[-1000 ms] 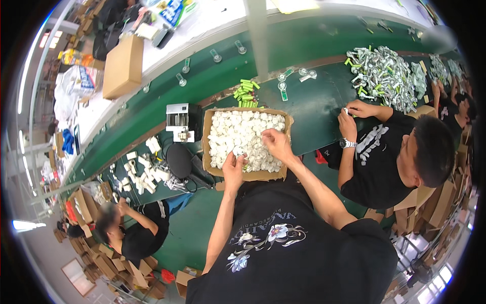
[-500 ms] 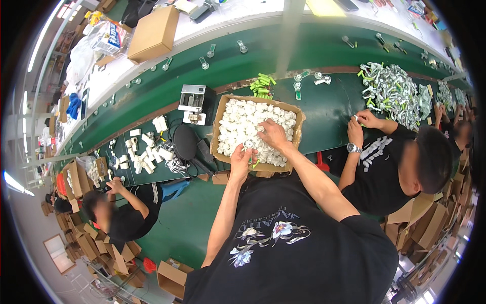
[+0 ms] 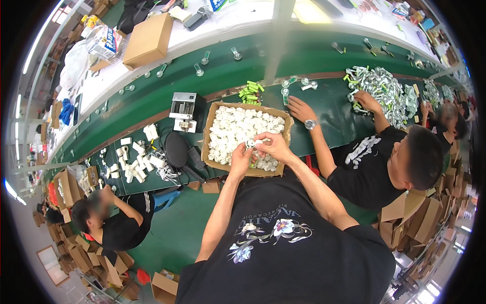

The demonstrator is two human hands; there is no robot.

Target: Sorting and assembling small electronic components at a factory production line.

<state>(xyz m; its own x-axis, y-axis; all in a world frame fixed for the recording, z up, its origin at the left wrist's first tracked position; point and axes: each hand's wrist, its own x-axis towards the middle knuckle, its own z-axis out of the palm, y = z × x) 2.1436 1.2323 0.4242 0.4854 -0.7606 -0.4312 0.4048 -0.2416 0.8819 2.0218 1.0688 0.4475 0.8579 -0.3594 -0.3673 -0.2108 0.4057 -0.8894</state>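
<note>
Both my hands meet over the near part of a cardboard box filled with small white plastic parts. My left hand pinches a small part with a round white head; a bit of green shows below its fingers. Closed at the same part, my right hand presses its fingertips against the head. Whether it also has a white piece between them is too small to tell.
Green cylindrical cells lie behind the box. A silver-black machine and white blocks are to the left. At right, a co-worker's hand reaches near round-headed parts; their other hand touches a large pile.
My right hand has come from the white parts in the box to the part in my left hand. The right co-worker's hands have separated, one toward the loose parts, one toward the pile.
</note>
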